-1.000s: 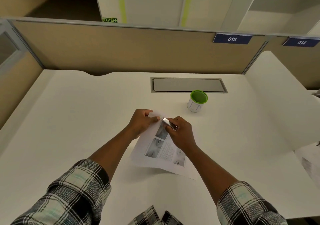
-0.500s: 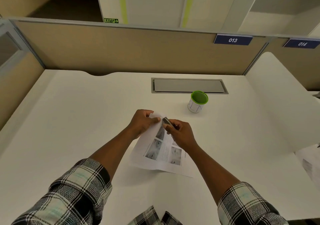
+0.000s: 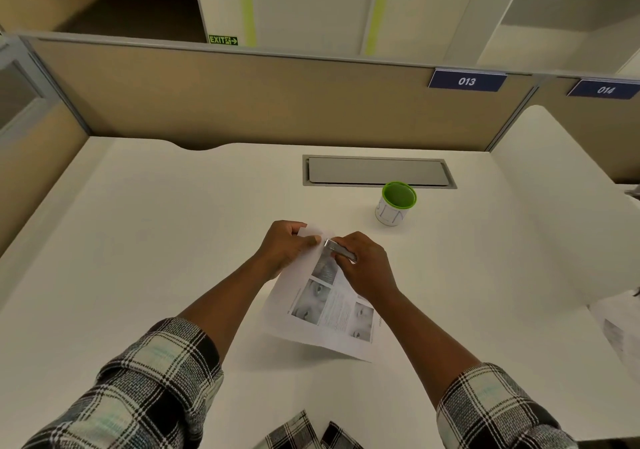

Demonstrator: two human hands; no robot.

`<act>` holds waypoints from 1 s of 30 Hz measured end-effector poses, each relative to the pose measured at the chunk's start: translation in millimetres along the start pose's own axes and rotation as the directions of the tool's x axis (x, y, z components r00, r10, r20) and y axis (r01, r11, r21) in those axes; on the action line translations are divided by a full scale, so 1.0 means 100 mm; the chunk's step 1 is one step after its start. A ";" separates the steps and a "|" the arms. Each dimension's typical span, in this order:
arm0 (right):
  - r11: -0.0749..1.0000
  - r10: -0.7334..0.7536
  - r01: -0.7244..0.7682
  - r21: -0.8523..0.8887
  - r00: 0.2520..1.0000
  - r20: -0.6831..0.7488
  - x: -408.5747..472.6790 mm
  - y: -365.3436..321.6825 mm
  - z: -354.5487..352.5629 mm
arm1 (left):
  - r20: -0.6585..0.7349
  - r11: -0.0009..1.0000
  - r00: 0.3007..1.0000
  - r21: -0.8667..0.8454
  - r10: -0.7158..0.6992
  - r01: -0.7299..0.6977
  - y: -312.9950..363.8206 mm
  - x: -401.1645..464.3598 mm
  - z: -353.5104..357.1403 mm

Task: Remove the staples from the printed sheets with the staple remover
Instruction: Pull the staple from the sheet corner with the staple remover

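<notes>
two hands meet at the far corner of the printed sheets (image 3: 322, 313), which lie on the white desk (image 3: 156, 241) with that corner lifted off the surface. left hand (image 3: 289, 246): fingers curled closed, thumb on top, pinching the raised corner. right hand (image 3: 365, 265): fingers wrapped closed around the metal staple remover (image 3: 338, 250), its tip pointing at the pinched corner, just beside the left thumb. the staple itself is too small to make out, and whether the tip has engaged it cannot be told. a green-rimmed cup (image 3: 396, 204) stands well apart, beyond the hands, near the grey cable hatch (image 3: 377, 171). judged step: working the tip under a staple at the corner. to do it well, the left pinch should stay close to the staple and keep the paper taut, so the pull goes into the metal rather than the sheet. the tool should slide flat under the staple crown and lift evenly; a steep or twisting pry would likely tear the corner.
</notes>
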State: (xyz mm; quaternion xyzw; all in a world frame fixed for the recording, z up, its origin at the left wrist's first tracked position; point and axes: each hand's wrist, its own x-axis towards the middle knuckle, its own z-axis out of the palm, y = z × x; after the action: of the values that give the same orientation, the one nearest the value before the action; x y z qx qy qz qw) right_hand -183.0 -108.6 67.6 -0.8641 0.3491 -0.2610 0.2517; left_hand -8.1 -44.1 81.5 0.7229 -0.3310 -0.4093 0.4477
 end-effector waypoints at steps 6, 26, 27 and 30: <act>0.998 0.015 -0.013 -0.061 1.000 0.026 0.01 -0.04 0.02 | 0.002 1.000 1.000 0.017 0.006 -0.006 -0.04 0.04 -0.01; 0.994 0.067 -0.070 0.089 0.997 0.036 0.06 0.01 0.00 | -0.028 0.999 1.000 -0.044 0.004 -0.005 -0.05 0.04 -0.03; 0.991 0.070 -0.073 0.113 0.997 0.027 0.05 0.01 -0.01 | -0.032 0.999 0.999 -0.051 -0.001 -0.001 -0.04 0.04 -0.04; 0.990 0.076 -0.075 0.123 0.997 -0.001 0.03 0.00 -0.01 | -0.012 0.998 1.000 -0.062 0.009 -0.010 -0.03 0.04 -0.04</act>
State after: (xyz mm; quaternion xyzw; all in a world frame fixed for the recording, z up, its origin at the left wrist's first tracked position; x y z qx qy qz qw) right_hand -182.0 -111.3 69.6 -0.8324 0.3654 -0.2748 0.3132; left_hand -2.2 -45.2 79.1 0.7093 -0.3190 -0.4131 0.4739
